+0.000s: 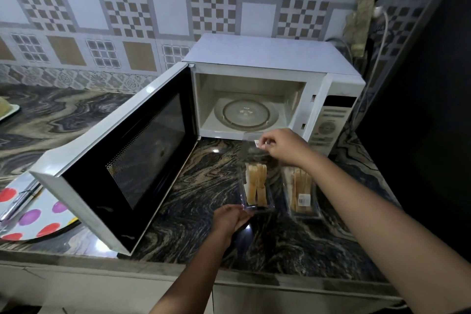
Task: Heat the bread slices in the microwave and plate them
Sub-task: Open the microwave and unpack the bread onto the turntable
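A: Where is the bread at this moment?

B: It stands in slices inside a clear box on the counter, in front of the microwave. The door is wide open and the turntable inside is bare.

A: And the hands?

B: The left hand grips the near end of the box. The right hand pinches the clear lid with its fingers closed on the far edge, near a white label.

A: Something else near?

B: A second box with bread lies just beside it, to the right. A dotted plate sits at the left, partly under the door.
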Tool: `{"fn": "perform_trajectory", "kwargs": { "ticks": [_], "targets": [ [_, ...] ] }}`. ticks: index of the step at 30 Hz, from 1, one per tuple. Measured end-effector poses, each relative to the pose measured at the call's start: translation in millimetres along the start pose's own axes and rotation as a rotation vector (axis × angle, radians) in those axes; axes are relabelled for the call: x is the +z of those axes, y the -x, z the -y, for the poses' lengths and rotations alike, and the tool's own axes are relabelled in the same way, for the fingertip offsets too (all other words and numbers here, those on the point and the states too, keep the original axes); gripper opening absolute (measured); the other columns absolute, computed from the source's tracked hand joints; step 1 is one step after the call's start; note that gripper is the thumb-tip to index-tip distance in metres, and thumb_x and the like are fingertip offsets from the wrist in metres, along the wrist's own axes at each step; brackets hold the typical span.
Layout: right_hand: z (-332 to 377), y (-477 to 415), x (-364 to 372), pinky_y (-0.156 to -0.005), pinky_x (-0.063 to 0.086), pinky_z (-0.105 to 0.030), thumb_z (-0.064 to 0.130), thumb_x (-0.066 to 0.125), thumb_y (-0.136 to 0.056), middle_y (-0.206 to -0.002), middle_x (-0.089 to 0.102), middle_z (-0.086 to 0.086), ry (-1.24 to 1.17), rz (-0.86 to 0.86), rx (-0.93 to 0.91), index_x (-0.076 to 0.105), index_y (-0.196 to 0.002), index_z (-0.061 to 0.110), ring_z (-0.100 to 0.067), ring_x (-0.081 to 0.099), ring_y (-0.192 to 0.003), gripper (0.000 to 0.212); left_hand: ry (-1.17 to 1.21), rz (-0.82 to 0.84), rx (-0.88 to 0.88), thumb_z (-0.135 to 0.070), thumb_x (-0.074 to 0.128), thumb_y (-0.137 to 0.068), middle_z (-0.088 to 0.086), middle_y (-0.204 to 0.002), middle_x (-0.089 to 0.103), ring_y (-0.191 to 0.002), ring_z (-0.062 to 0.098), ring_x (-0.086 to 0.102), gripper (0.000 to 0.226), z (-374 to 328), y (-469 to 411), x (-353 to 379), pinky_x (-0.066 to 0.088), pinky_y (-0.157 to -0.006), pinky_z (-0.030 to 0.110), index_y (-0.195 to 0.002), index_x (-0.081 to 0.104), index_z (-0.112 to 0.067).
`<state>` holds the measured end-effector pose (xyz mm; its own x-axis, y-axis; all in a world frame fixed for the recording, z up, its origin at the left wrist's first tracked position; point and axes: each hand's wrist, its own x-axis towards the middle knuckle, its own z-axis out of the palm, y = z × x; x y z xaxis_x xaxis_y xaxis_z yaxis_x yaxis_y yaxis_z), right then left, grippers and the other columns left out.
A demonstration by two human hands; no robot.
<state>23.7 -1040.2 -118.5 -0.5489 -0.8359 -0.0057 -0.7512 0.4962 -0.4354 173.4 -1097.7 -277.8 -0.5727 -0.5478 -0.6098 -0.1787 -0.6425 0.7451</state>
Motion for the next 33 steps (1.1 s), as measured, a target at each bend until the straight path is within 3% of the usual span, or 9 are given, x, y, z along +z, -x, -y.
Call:
{"fn": "perform_trajectory", "kwargs": {
  "ticks": [3,8,10,12,16,18,22,28,33],
  "targets": [
    [0,4,8,-0.062,0.043,-0.029,0.020,0.050,-0.093,-0.081,0.053,0.006,0.011,-0.240,-0.093,0.059,-0.097,0.017,-0.019,0.055,-0.075,0.010,-0.110,-0.018,-0.010,0.007,0.067,-0.071,0.027,-0.096,0.069,-0.078,0.025,0.069,0.023,-1,-2,4,0.056,-0.074,0.030,-0.093,0.068,0.010],
    [-1,9,34,-0.060,0.048,-0.034,0.019,0.049,-0.094,-0.090,0.056,-0.004,0.005,-0.290,-0.160,0.045,-0.102,0.015,-0.021,0.057,-0.077,0.010,-0.118,-0.069,-0.010,0.007,0.065,-0.074,0.023,-0.081,0.068,-0.069,0.024,0.067,0.015,-5,-4,7,0.055,-0.056,0.023,-0.089,0.067,0.010],
    [-5,8,49,-0.062,0.045,-0.031,0.023,0.049,-0.094,-0.099,0.056,-0.003,0.016,-0.290,-0.055,0.048,-0.102,0.012,-0.021,0.057,-0.085,0.014,-0.080,-0.069,-0.010,0.010,0.061,-0.076,0.022,-0.077,0.066,-0.068,0.025,0.065,0.006,-5,-6,9,0.056,-0.058,0.025,-0.079,0.065,0.009],
    [-8,7,65,-0.070,0.045,-0.031,0.030,0.051,-0.093,-0.113,0.054,-0.007,-0.006,-0.231,0.121,0.048,-0.116,0.008,-0.024,0.056,-0.098,0.033,-0.021,-0.069,-0.013,0.011,0.057,-0.079,0.022,-0.077,0.063,-0.070,0.025,0.064,0.007,-6,-7,9,0.057,-0.057,0.022,-0.078,0.063,0.008],
    [-12,3,92,-0.102,0.041,-0.038,0.041,0.058,-0.088,-0.141,0.036,-0.019,-0.095,-0.056,0.421,0.022,-0.144,-0.002,-0.033,0.040,-0.129,0.079,0.055,-0.032,-0.016,0.014,0.058,-0.077,0.020,-0.070,0.065,-0.070,0.023,0.065,0.009,-6,-6,8,0.057,-0.055,0.018,-0.072,0.062,0.008],
    [-9,4,102,-0.103,0.037,-0.032,0.038,0.061,-0.088,-0.141,0.039,-0.020,-0.178,-0.009,0.466,0.030,-0.141,-0.003,-0.032,0.041,-0.130,0.073,0.067,-0.022,-0.010,0.015,0.058,-0.077,0.015,-0.058,0.065,-0.059,0.018,0.065,0.014,-5,-4,8,0.055,-0.052,0.018,-0.066,0.062,0.007],
    [-6,5,121,-0.075,0.046,-0.026,0.036,0.064,-0.086,-0.108,0.067,-0.015,-0.331,-0.001,0.519,0.064,-0.105,0.008,-0.028,0.064,-0.099,0.034,0.089,-0.023,0.027,0.016,0.055,-0.078,0.016,-0.064,0.062,-0.053,0.012,0.063,0.017,-2,-3,9,0.054,-0.053,0.016,-0.066,0.061,0.006],
    [-7,2,147,-0.089,0.051,-0.038,0.043,0.067,-0.077,-0.115,0.062,-0.014,-0.268,-0.102,0.542,0.062,-0.110,0.014,-0.031,0.060,-0.105,0.045,0.130,-0.053,0.043,0.015,0.054,-0.079,0.017,-0.074,0.061,-0.063,0.017,0.062,0.012,2,-2,11,0.055,-0.054,0.016,-0.076,0.064,0.007],
    [0,5,144,-0.087,0.050,-0.032,0.032,0.062,-0.082,-0.118,0.060,-0.010,-0.232,-0.141,0.592,0.060,-0.112,0.016,-0.029,0.058,-0.106,0.034,0.219,-0.131,0.026,0.014,0.053,-0.082,0.018,-0.078,0.063,-0.069,0.022,0.061,0.016,5,2,17,0.056,-0.052,0.017,-0.094,0.063,0.012]
  ]
}}
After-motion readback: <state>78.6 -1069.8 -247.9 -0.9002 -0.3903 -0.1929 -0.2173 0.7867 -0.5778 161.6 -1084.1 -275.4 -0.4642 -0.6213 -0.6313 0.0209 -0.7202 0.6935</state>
